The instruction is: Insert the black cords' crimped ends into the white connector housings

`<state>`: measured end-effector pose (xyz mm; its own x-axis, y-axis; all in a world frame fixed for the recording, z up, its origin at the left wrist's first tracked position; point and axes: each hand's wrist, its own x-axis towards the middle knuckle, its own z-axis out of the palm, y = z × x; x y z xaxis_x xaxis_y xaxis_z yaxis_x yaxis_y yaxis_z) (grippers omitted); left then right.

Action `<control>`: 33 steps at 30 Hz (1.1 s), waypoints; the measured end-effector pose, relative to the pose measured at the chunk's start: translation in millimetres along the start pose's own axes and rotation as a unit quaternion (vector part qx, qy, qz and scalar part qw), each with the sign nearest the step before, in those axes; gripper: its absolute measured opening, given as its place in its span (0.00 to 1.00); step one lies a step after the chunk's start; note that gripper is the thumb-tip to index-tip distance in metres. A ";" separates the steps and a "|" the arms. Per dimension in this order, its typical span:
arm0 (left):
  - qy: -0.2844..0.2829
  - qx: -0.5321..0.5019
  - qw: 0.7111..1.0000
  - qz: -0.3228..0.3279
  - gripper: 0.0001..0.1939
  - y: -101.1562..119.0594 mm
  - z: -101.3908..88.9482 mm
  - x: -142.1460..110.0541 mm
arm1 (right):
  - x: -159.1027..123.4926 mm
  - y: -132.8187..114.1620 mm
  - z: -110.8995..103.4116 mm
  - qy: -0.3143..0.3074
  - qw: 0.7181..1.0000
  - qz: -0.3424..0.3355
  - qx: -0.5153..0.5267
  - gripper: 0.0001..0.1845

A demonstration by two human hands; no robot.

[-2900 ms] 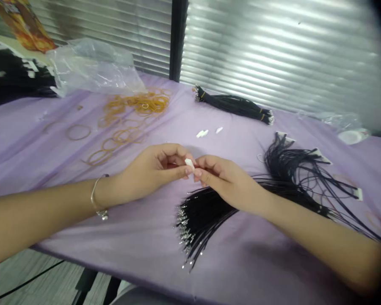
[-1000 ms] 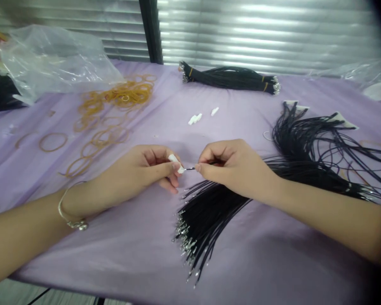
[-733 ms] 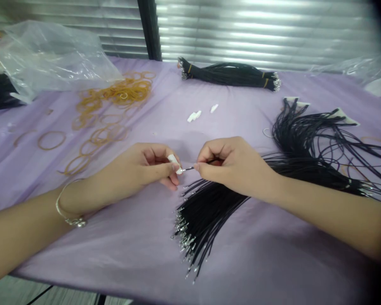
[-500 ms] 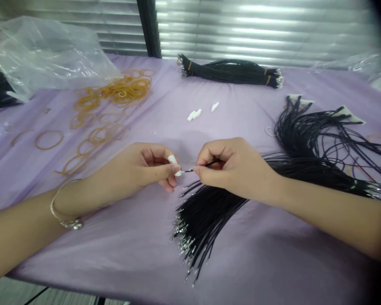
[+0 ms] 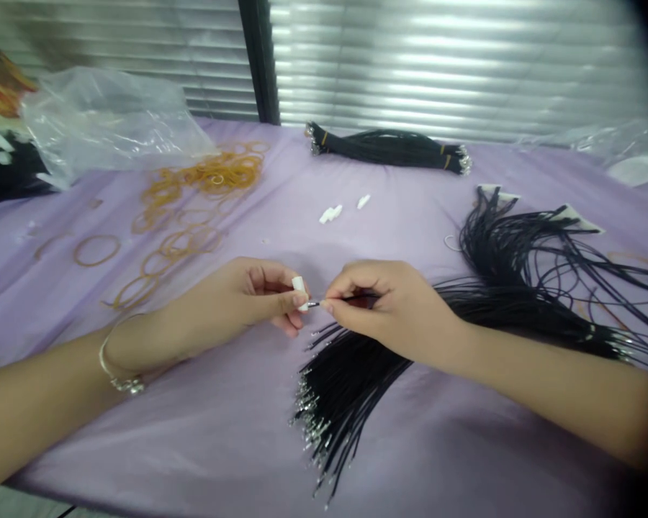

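My left hand pinches a small white plastic connector between thumb and fingers. My right hand pinches a thin black wire near its metal tip, and that tip touches the connector's end. Both hands hover just above a loose fan of black wires with metal terminals on the purple tablecloth.
A banded bundle of black wires lies at the back. A tangle of wires with white connectors spreads at the right. Loose white connectors, rubber bands and a clear plastic bag lie left and centre. Blinds stand behind.
My right hand has edged left, closing the gap so the wire's tip now meets the connector. Earlier both hands held only the connector together.
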<state>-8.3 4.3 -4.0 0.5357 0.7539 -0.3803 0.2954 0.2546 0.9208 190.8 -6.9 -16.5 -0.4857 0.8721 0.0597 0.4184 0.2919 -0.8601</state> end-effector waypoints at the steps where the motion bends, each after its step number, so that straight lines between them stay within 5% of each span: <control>1: -0.004 -0.002 1.000 0.004 0.06 -0.9 -0.5 0.1 | 0.0 -0.1 0.2 0.003 1.000 -0.003 -0.007 0.08; 33: -0.004 0.033 0.999 -0.002 0.05 4.6 3.0 -0.9 | 1.3 -1.5 1.5 0.002 0.998 0.052 0.020 0.04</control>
<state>-5.0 3.1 0.2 0.5412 0.7476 -0.3850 0.3490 0.2168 0.9117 188.4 -6.8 -15.9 -0.4389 0.8981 -0.0292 0.4360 0.1844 -0.8808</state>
